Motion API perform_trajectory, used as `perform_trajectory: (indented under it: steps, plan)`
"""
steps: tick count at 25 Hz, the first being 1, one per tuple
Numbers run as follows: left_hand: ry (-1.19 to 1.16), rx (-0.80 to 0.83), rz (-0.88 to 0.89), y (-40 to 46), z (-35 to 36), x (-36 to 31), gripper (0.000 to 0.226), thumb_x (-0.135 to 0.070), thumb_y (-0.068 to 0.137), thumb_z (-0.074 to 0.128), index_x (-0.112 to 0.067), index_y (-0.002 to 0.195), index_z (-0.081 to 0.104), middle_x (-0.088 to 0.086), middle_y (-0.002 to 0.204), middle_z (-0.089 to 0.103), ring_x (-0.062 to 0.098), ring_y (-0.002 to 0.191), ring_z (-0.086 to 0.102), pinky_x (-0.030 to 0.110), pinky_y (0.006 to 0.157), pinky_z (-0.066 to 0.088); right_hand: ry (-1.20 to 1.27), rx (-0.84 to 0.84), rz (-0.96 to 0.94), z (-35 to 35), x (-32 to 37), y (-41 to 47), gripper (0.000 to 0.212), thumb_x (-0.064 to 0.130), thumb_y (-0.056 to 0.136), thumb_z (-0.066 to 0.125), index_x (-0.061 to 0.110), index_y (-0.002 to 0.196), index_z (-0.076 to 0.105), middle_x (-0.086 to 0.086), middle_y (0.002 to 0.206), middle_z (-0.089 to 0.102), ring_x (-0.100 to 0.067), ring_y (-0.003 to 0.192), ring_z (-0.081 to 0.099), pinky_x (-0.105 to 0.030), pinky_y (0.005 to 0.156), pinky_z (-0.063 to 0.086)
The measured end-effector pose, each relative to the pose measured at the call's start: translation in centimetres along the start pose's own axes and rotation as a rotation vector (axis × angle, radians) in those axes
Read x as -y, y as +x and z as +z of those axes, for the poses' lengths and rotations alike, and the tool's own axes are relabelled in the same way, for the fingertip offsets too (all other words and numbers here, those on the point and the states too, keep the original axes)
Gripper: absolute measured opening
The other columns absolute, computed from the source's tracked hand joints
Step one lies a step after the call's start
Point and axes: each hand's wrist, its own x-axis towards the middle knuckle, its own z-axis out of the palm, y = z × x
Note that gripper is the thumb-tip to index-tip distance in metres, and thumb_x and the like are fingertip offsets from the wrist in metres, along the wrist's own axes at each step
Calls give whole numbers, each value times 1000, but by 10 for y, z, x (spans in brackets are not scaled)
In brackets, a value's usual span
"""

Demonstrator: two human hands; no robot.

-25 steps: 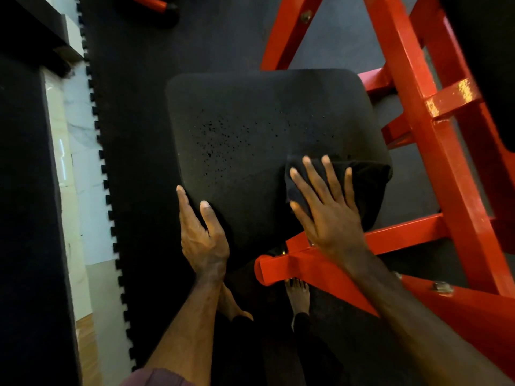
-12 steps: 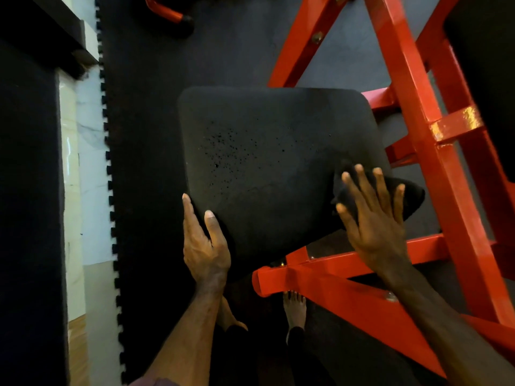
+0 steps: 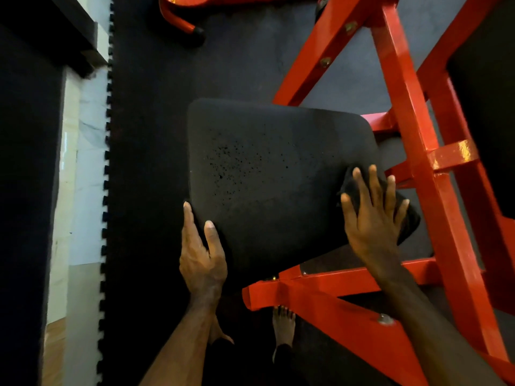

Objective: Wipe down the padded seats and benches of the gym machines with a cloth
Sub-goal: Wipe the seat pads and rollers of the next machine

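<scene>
- Head view, looking down: a black padded seat [image 3: 278, 185] sits on a red steel machine frame [image 3: 412, 151], its surface speckled with small dark pits left of centre.
- Right hand [image 3: 370, 224] lies flat on a black cloth [image 3: 407, 218], fingers straight and spread, pressing the cloth against the seat's right-hand edge near its near corner. No finger curls round the cloth; the grip is a flat, wide press.
- Cloth is bunched under the palm; part of it overhangs the seat edge toward the frame. Its full outline is hard to separate from the dark padding.
- Left hand [image 3: 202, 257] rests on the near-left corner of the seat, fingers straight, thumb lying on the top surface and the other fingers along the left side. It holds nothing; whether it clasps the pad's edge cannot be told.
- Both forearms enter from the bottom of the view; the two hands are well apart, one at each near corner of the seat.
- A red frame bar [image 3: 320, 285] runs beneath the seat's near edge, with a bolt head visible on the lower member.
- Two bare feet [image 3: 283, 324] stand on the dark rubber floor mat [image 3: 156, 112] below the seat.
- Mat's interlocking toothed edge runs along the left, bordering a pale floor strip [image 3: 86, 168].
- A second red frame piece [image 3: 178, 20] with a black end cap lies at the top.
</scene>
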Motion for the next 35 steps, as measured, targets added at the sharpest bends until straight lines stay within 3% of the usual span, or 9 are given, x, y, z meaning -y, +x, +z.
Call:
perform_trajectory:
  steps: [2, 7, 12, 17, 20, 23, 28, 33, 35]
  plan:
    - [5, 1, -5, 3, 2, 1, 70, -65, 103, 29, -42, 167, 12, -7, 172, 27, -1, 139, 23, 33, 111, 26, 41, 6, 111, 2, 34, 31, 66, 64, 104, 22, 40, 166, 19, 6, 177, 4, -36, 162, -3, -77, 121, 4]
    - [-22, -16, 25, 0, 0, 1, 70, -63, 103, 29, -39, 167, 15, -6, 172, 27, 1, 143, 27, 34, 109, 31, -139, 97, -286, -7, 1, 1, 65, 63, 107, 22, 40, 167, 12, 11, 176, -2, -24, 163, -9, -68, 126, 1]
    - [-24, -21, 24, 1, 1, 0, 70, -63, 103, 29, -39, 167, 15, -4, 171, 30, 18, 150, 36, 33, 109, 31, -7, 53, 17, -2, 35, 55, 70, 65, 104, 19, 36, 167, 14, 5, 177, 3, -31, 163, -5, -74, 123, 6]
    - [-36, 8, 14, 1, -2, 1, 71, -66, 102, 27, -42, 167, 11, -3, 172, 28, 21, 153, 36, 38, 110, 33, -110, 94, -327, -6, 18, 21, 65, 60, 108, 21, 36, 168, 13, 9, 177, 2, -21, 163, -6, -61, 129, 2]
    - [-26, -4, 20, 2, -2, 2, 71, -66, 103, 27, -41, 167, 12, -4, 172, 28, 20, 152, 36, 40, 110, 36, -63, 52, -135, -8, 13, 45, 65, 61, 108, 21, 34, 167, 15, 5, 177, 6, -23, 163, -3, -67, 127, 7]
    - [-43, -6, 32, 4, -1, 4, 71, -66, 103, 28, -41, 167, 13, -7, 171, 28, 6, 148, 30, 36, 111, 33, 46, 45, 36, -3, 60, 99, 67, 62, 106, 21, 33, 167, 17, 2, 177, 7, -31, 163, -2, -70, 125, 2]
    - [-60, 8, 18, 2, -3, 3, 71, -65, 102, 28, -41, 167, 13, -9, 172, 25, -1, 144, 24, 34, 112, 30, -47, 102, -383, -13, 21, 67, 63, 58, 109, 25, 34, 167, 19, 9, 176, 8, -18, 163, -4, -58, 130, -1]
    - [-53, 11, 29, 4, -2, 2, 70, -63, 103, 29, -40, 167, 13, -7, 172, 26, 6, 150, 27, 37, 113, 31, 36, 75, -46, -8, 55, 130, 66, 61, 107, 23, 34, 167, 17, 3, 177, 8, -27, 163, -4, -69, 126, 0]
    - [-50, 6, 29, 3, -2, 5, 69, -62, 104, 30, -39, 167, 13, -6, 172, 26, 13, 153, 31, 39, 113, 33, 22, 99, -103, -2, 69, 137, 65, 61, 108, 23, 35, 167, 15, 3, 177, 6, -27, 163, -5, -66, 127, -5]
